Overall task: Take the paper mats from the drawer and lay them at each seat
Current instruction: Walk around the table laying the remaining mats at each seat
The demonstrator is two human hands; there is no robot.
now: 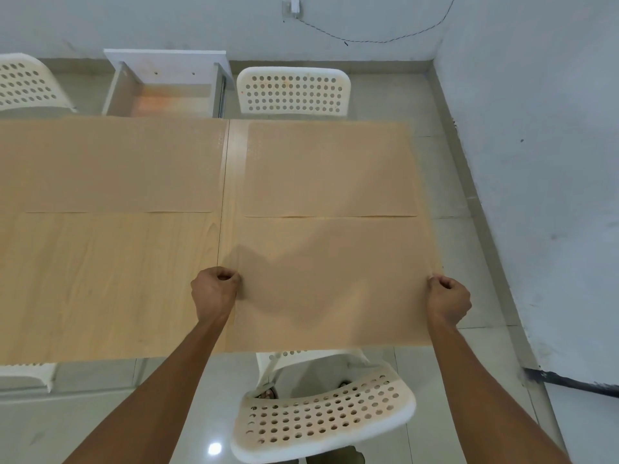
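Observation:
A tan paper mat (335,279) lies over the near right part of the wooden table (110,283). My left hand (214,291) pinches its left edge and my right hand (447,299) pinches its right edge. A second paper mat (330,169) lies flat at the far right seat, just beyond the held one. A third paper mat (110,164) covers the far left part of the table. The open white drawer (167,85) stands beyond the table, and I see no mats inside it.
A white perforated chair (321,410) stands just below my arms at the near right seat. Another white chair (293,92) faces it across the table. Parts of two more chairs show at far left (26,83) and near left (25,373). A wall (536,162) runs along the right.

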